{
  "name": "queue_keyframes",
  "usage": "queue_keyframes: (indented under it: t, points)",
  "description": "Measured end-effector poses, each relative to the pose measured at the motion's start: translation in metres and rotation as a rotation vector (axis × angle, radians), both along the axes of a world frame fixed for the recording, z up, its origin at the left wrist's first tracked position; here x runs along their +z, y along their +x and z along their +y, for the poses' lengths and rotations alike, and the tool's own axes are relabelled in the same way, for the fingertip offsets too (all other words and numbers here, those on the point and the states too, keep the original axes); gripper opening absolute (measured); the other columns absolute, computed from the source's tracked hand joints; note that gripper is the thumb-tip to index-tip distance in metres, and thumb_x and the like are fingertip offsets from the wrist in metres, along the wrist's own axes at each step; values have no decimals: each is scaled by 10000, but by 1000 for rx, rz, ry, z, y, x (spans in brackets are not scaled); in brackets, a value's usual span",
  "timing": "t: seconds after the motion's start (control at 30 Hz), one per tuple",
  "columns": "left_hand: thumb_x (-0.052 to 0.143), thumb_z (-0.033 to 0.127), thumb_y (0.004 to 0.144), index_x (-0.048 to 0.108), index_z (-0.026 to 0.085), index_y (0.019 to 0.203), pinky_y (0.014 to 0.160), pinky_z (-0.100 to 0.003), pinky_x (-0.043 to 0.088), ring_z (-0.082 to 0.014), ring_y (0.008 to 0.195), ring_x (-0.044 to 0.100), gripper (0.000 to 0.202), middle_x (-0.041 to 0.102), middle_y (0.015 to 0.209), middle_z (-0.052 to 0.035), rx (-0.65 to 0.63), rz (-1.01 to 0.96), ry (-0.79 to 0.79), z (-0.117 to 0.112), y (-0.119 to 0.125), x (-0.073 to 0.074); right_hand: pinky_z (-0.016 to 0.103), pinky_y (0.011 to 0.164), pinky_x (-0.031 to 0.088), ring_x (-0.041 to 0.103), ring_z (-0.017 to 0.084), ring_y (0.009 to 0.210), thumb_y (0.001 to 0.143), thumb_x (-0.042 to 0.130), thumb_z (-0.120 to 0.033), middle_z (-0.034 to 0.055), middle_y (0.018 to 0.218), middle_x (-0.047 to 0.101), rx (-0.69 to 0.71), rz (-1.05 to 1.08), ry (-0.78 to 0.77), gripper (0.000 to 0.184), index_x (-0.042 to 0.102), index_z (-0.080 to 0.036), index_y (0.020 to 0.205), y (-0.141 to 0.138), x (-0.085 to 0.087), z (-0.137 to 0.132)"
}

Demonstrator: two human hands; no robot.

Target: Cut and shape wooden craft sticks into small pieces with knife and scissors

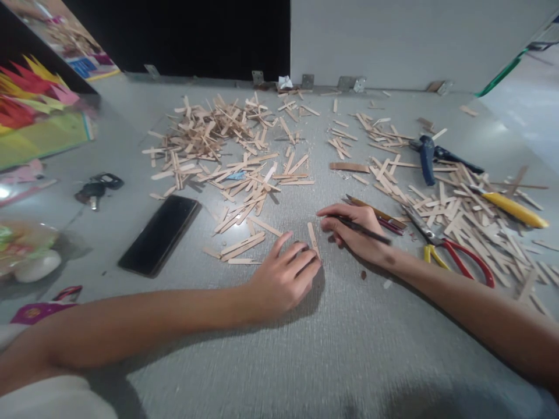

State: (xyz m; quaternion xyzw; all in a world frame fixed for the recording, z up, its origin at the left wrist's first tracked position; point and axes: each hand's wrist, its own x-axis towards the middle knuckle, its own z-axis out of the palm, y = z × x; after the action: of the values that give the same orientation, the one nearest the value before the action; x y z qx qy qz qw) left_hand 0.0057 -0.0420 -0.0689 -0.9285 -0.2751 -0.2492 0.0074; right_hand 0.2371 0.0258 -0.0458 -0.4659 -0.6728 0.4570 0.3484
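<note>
Pale wooden stick point(312, 237) flat on table point(349, 349); dark pencil point(362, 230) slanted.

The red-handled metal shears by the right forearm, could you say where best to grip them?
Grip the red-handled metal shears by their red loop handles, from the near right: they lie flat, blades pointing up-left into pale wooden sticks, and the right hand holding a dark pen blocks the left.

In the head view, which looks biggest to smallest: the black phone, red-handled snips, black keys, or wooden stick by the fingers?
1. Flat black phone
2. Red-handled metal snips, about as long but thinner
3. Black key bunch
4. Short pale wooden stick
</note>
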Motion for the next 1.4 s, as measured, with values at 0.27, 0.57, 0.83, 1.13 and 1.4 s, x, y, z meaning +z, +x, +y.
queue_keyframes:
  t: [0.27, 0.57, 0.83, 1.13, 1.4]
  points:
    - [520, 79, 1056, 774, 93, 1207, 1172, -569, 487, -297, 1157, 714, 296, 816, 1234, -144, -17, -31, 2, 0, 1, -3, 310, 671, 539, 685, 180, 648, 1059, 645, -325, 21, 759, 780, 96, -220, 233, 230, 835, -200, 1028, 1, 1, -1]
    - [533, 95, 1042, 786, 113, 1172, 1124, -561, 520, -308, 1134, 703, 286, 818, 1230, -150, 4, -31, 15, -2, 3, -6, 369, 853, 636, 823, 258, 894, 1024, 603, -210, 90, 1013, 874, 120, -254, 374, 208, 811, -214, 1016, 5, -2, 1]
    - [538, 106, 1040, 752, 118, 1235, 1185, -554, 467, -304, 1207, 673, 289, 799, 1242, -144, 1, -26, -30, -3, 2, -11, 334, 809, 597, 769, 230, 847, 1049, 677, -307, 90, 980, 837, 247, -236, 335, 146, 775, -202, 1074, 14, -1, 12]
    - [460, 127, 1058, 726, 121, 1284, 1163, -592, 487, -313, 1151, 677, 350, 791, 1184, -152, -12, 3, -13, 0, 1, -6, 347, 820, 605, 770, 233, 862, 1059, 679, -350, 102, 992, 845, 230, -204, 308, 192, 798, -199, 1066, 11, -8, 10]
    - [449, 87, 1040, 727, 82, 1242, 1152, -587, 506, -302, 1093, 701, 344, 803, 1164, -140, -1, 3, 68, -2, 1, -2, 315, 770, 569, 726, 202, 806, 1050, 693, -344, 89, 958, 833, 242, -181, 283, 199, 797, -174, 1057, 12, -14, 12]
